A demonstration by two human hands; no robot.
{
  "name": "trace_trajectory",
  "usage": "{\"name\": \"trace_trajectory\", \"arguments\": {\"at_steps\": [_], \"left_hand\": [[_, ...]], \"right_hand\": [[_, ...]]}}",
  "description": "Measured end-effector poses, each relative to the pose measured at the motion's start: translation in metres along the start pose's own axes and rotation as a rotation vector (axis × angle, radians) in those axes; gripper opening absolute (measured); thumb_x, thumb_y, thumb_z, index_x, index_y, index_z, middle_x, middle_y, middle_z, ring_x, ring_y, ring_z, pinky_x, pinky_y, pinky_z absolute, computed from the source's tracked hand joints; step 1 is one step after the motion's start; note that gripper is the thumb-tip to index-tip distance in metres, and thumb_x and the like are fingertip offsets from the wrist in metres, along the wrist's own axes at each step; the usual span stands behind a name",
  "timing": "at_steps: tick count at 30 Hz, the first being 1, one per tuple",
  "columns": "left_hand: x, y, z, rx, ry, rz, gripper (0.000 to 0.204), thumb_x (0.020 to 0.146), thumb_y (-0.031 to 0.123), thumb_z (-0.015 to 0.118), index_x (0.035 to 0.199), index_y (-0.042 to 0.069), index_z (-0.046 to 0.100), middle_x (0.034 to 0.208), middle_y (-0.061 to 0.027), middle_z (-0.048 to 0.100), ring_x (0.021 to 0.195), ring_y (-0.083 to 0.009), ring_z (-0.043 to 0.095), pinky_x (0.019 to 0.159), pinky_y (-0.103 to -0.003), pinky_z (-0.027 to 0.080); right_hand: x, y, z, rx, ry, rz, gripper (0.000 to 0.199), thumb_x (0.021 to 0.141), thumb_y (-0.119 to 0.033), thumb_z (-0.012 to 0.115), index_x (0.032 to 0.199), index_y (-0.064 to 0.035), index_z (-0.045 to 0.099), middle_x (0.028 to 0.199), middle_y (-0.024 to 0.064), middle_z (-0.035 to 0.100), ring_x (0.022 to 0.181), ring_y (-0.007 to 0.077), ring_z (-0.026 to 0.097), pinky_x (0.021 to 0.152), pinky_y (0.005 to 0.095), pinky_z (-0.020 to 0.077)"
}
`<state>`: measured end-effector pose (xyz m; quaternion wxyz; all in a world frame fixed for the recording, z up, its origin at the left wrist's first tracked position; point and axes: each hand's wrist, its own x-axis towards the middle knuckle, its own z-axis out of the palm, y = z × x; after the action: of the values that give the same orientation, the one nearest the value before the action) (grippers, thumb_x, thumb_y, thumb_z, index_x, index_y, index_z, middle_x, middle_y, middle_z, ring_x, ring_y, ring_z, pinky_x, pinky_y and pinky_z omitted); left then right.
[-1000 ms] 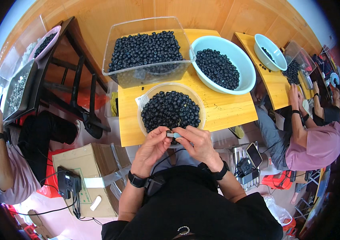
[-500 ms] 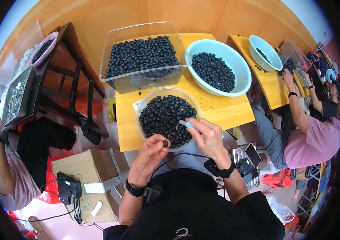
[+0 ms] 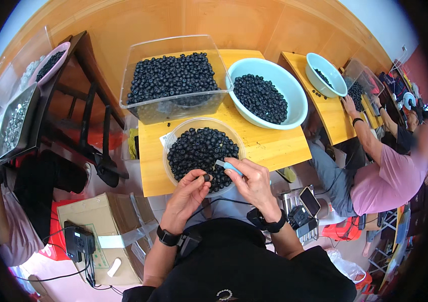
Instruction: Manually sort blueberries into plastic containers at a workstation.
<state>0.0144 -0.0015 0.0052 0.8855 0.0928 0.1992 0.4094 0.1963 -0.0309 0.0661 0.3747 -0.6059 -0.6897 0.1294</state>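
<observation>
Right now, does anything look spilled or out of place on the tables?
Slightly: a few loose black pieces lie on the neighbouring table at right, just outside its blue bowl. They look stray, lying apart from the pieces inside it. A tiny dark bit also lies on the near table.

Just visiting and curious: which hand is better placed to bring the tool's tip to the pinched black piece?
The right hand, I'd say: it holds the blue-handled tool, with the grey tip pointing leftward over the bowl, near the black piece. The left hand pinches that piece.
</observation>
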Motion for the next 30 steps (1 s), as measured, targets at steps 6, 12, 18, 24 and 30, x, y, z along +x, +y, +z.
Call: {"name": "trace_trajectory", "arguments": {"at_steps": [6,12,18,24,30], "left_hand": [[0.005,0.0,-0.002,-0.036,-0.065,-0.035,0.013,0.085,0.002,0.058,0.098,0.002,0.059,0.091,-0.0101,0.063,0.078,-0.0149,0.064,0.07,-0.021,0.055],[0.005,-0.002,-0.003,-0.02,-0.052,-0.02,0.016,0.085,0.006,0.06,0.1,0.002,0.057,0.09,-0.008,0.063,0.078,-0.0129,0.063,0.07,-0.02,0.055],[0.002,0.0,-0.001,-0.054,-0.059,-0.036,0.014,0.085,0.002,0.058,0.099,0.002,0.059,0.089,-0.0081,0.063,0.077,-0.0136,0.064,0.071,-0.022,0.056],[0.001,0.001,-0.007,-0.078,-0.091,-0.062,0.015,0.085,0.003,0.058,0.1,0.001,0.058,0.089,-0.0097,0.063,0.078,-0.0142,0.065,0.07,-0.022,0.056],[-0.002,0.0,-0.008,-0.011,-0.147,-0.11,0.016,0.084,0.002,0.059,0.1,0.002,0.059,0.09,-0.0086,0.064,0.077,-0.0145,0.065,0.069,-0.022,0.056]], "right_hand": [[-0.008,-0.002,0.006,0.239,-0.054,0.06,0.022,0.08,-0.012,0.065,0.101,-0.0034,0.064,0.069,0.011,0.059,0.049,0.0209,0.053,0.046,0.0302,0.0403],[-0.013,-0.01,0.001,0.193,-0.148,-0.031,0.023,0.079,-0.013,0.066,0.1,-0.0049,0.065,0.069,0.0108,0.06,0.055,0.0236,0.059,0.049,0.0314,0.045],[-0.014,-0.013,0.004,0.15,-0.146,-0.045,0.022,0.078,-0.013,0.066,0.099,-0.005,0.066,0.068,0.0105,0.06,0.055,0.0236,0.058,0.049,0.0313,0.0447],[-0.013,-0.012,0.005,0.236,-0.194,0.023,0.02,0.079,-0.012,0.065,0.098,-0.0036,0.066,0.067,0.0108,0.059,0.054,0.0223,0.058,0.048,0.0297,0.0433],[-0.016,0.007,0.016,0.276,-0.1,0.04,0.022,0.079,-0.01,0.066,0.1,-0.0027,0.065,0.069,0.0115,0.06,0.055,0.0236,0.057,0.051,0.0302,0.0443]]}}
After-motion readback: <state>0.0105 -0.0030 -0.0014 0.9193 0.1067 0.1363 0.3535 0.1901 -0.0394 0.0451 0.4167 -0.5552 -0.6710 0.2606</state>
